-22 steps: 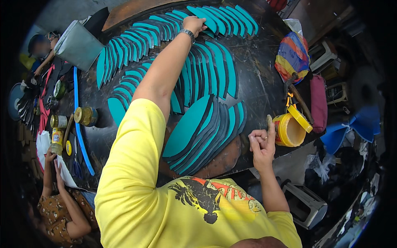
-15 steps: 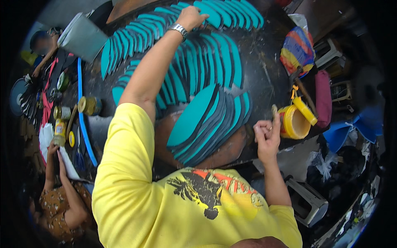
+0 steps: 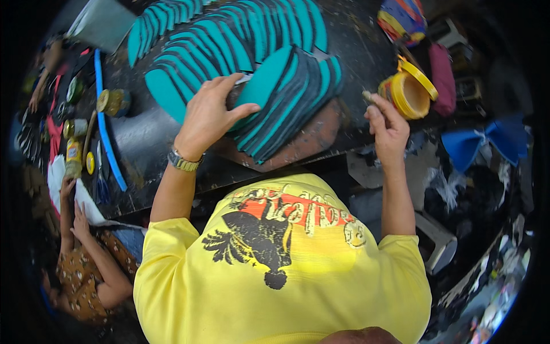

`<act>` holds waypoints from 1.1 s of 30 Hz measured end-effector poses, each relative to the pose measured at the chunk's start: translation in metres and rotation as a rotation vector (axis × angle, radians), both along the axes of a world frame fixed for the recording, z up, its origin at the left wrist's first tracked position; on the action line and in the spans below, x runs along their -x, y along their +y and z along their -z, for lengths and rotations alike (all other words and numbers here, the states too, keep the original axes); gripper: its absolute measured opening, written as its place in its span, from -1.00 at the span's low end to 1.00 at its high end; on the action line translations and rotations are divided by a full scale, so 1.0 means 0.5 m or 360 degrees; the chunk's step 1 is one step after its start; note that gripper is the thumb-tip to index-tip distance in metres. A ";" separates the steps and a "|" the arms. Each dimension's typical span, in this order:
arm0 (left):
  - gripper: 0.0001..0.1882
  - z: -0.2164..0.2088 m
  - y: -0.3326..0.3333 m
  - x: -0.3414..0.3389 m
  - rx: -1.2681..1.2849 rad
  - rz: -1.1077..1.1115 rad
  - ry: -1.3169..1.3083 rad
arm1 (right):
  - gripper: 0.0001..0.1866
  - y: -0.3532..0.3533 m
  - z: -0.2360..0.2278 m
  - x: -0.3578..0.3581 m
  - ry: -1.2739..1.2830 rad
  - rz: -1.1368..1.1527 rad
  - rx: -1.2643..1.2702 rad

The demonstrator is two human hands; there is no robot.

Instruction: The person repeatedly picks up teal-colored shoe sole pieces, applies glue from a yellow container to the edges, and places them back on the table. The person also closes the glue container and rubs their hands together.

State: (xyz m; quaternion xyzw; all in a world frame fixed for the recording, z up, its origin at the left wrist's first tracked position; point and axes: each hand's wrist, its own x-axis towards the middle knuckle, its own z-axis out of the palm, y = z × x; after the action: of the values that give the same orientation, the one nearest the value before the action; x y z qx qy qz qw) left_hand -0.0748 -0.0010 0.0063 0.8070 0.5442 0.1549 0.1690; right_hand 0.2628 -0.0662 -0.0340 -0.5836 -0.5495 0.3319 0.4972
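Note:
My left hand (image 3: 212, 114), wearing a metal watch, is at the left edge of a fanned stack of leaf-shaped pieces (image 3: 269, 80), teal on top with dark edges. Its thumb and fingers are spread, with the thumb over the stack's edge; whether it presses on a piece is hard to see. The stack rests on a worn brown board (image 3: 312, 135). To the right, my right hand (image 3: 389, 129) is closed with a small pale tip (image 3: 367, 95) sticking out, too small to name. Beside that hand stands an open yellow tub (image 3: 409, 100).
Overlapping rows of teal pieces (image 3: 240, 31) cover the far table. A blue strip (image 3: 107, 126) and a jar (image 3: 113, 102) lie at left, near another person's hands (image 3: 77, 206). A maroon pouch (image 3: 441, 80) and a blue bow-shaped piece (image 3: 484, 140) are on the right.
My left hand has come back from the far row to the near stack. My right hand has shifted a little, staying near the tub. The whole view has tilted toward me.

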 end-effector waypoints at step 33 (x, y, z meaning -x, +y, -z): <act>-0.55 0.051 -0.015 -0.041 0.0793 -0.0495 -0.2139 | -0.59 -0.079 -0.145 -0.067 -0.1815 0.0275 0.0403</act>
State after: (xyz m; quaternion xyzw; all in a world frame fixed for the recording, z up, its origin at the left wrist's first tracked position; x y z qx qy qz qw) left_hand -0.0545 -0.0084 -0.0193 0.3889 0.4504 0.5102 0.6210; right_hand 0.2964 -0.1058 0.0388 -0.7674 -0.6367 -0.0129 0.0749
